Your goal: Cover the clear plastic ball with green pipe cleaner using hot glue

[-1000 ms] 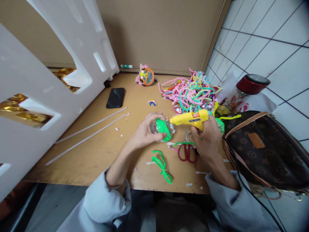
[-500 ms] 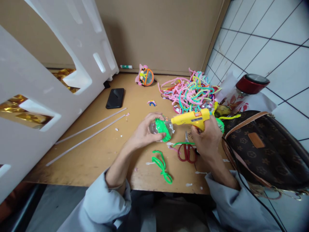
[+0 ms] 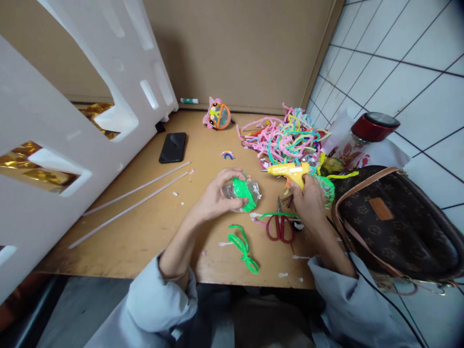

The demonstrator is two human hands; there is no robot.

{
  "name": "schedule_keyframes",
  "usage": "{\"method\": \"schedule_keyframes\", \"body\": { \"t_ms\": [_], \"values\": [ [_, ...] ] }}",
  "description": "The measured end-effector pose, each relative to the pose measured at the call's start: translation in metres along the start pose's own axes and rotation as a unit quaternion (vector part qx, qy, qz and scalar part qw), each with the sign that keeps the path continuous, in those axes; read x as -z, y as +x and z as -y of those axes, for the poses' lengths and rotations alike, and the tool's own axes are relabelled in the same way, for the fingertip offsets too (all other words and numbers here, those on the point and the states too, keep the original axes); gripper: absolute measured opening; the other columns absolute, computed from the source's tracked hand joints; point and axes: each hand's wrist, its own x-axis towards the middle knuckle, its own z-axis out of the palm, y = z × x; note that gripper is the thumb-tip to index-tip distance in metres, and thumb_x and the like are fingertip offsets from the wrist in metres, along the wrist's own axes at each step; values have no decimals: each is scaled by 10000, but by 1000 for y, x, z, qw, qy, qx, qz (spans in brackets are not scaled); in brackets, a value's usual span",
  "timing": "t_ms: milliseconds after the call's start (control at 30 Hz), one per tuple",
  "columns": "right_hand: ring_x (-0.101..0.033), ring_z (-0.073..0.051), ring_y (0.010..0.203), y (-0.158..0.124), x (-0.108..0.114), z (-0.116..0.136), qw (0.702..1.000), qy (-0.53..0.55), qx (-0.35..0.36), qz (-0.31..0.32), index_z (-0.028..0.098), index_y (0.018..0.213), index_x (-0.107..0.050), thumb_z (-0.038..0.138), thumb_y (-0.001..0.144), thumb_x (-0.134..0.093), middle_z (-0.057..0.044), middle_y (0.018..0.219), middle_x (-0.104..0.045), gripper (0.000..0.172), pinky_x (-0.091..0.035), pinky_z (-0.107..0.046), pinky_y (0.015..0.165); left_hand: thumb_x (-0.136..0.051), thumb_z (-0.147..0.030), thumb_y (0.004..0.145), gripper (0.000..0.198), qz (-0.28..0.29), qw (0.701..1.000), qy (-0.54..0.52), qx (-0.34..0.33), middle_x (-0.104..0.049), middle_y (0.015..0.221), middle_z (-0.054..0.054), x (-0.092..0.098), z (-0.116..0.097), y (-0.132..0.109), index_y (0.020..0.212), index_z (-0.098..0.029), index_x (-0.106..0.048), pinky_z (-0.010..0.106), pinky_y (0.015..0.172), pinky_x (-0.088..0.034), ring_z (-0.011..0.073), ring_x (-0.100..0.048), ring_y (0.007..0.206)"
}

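My left hand (image 3: 221, 193) is wrapped round a clear, rounded plastic piece (image 3: 255, 192) that has a band of bright green pipe cleaner (image 3: 240, 189) across it. In my right hand (image 3: 311, 199) is a yellow glue gun (image 3: 290, 172), its nozzle pointing left and apart from the plastic piece. Below the gun lie red-handled scissors (image 3: 280, 227), with a green strand across their blades. A looped green pipe cleaner (image 3: 245, 251) rests near the table's front edge. Just beyond my right hand is another green-wrapped piece (image 3: 326, 189), partly hidden.
A tangle of coloured pipe cleaners (image 3: 282, 137) lies at the back right, near a red-lidded jar (image 3: 375, 126) and a brown bag (image 3: 409, 227). Further left are a black phone (image 3: 172, 147), two glue sticks (image 3: 134, 208), a small decorated figure (image 3: 218, 115) and a white plastic frame (image 3: 108, 67).
The glue gun has moved right, drawn back from the plastic piece by my right hand. My left hand and the piece have hardly moved.
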Motion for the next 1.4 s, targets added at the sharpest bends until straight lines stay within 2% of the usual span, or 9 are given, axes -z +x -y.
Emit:
{"method": "schedule_keyframes", "body": {
  "t_ms": [233, 467, 600, 733, 833, 933, 1067, 1233, 1400],
  "values": [
    [-598, -295, 918, -3, -7, -4, 998, -63, 2, 31, 99, 1062, -624, 278, 878, -472, -187, 975, -673, 299, -456, -391, 810, -810, -330, 665, 434, 3, 1000, 7, -9, -613, 1264, 118, -1, 0, 0, 1034, -202, -621, 460, 1105, -388, 293, -536, 1275],
    [-597, -266, 787, -9, -11, -2, 982, -175, 27, 58, 87, 951, -662, 261, 905, -495, -176, 851, -676, 245, -436, -367, 711, -791, -310, 669, 412, 8, 999, 28, -30, -632, 1216, 100, -2, -1, 0, 1027, -209, -615, 476, 1100, -390, 295, -538, 1272],
    [-585, -282, 834, -14, -4, 6, 977, -201, 66, 27, 86, 944, -663, 256, 909, -500, -201, 915, -663, 238, -427, -382, 719, -794, -317, 657, 417, 7, 999, 29, -30, -628, 1218, 100, -3, -1, 1, 1023, -214, -622, 471, 1085, -403, 297, -548, 1253],
    [-599, -258, 893, -25, 8, 19, 988, -38, 153, 5, 150, 952, -674, 216, 931, -456, -129, 934, -675, 229, -447, -390, 798, -782, -293, 660, 391, 3, 999, 25, -34, -637, 1192, 87, -4, -2, 1, 1010, -212, -629, 445, 1082, -408, 276, -564, 1218],
    [-634, -194, 845, -38, 16, 32, 966, 149, 207, 49, 187, 885, -679, 194, 928, -499, -58, 879, -693, 185, -479, -321, 777, -784, -300, 654, 410, 2, 999, 23, -32, -632, 1199, 90, -4, -2, 1, 1020, -204, -628, 443, 1085, -406, 279, -560, 1222],
    [-638, -151, 758, -53, 22, 45, 938, 220, 242, 113, 189, 866, -684, 172, 927, -534, -24, 809, -689, 163, -478, -268, 710, -777, -302, 659, 419, 0, 999, 19, -35, -634, 1180, 93, -4, 0, 1, 1033, -193, -622, 438, 1076, -411, 272, -566, 1205],
    [-644, -156, 780, -65, 25, 52, 920, 171, 300, 183, 188, 901, -698, 174, 949, -494, -45, 856, -699, 210, -477, -267, 705, -770, -314, 668, 433, -1, 999, 7, -42, -639, 1160, 97, -3, 2, 2, 1047, -181, -608, 425, 1057, -425, 257, -581, 1168],
    [-660, -171, 793, -73, 15, 59, 918, 82, 305, 240, 187, 921, -712, 194, 973, -467, -62, 921, -727, 250, -476, -273, 695, -770, -321, 668, 449, 3, 1000, 6, -24, -630, 1179, 94, -3, 2, 1, 1064, -191, -602, 415, 1047, -428, 251, -584, 1147],
    [-649, -172, 727, -86, -6, 78, 912, -69, 292, 278, 203, 942, -713, 178, 940, -543, -79, 943, -725, 172, -459, -274, 623, -781, -335, 664, 467, 6, 1000, 7, -24, -625, 1199, 94, -2, 3, 1, 1073, -198, -604, 411, 1044, -425, 253, -577, 1152]
  ]
}}
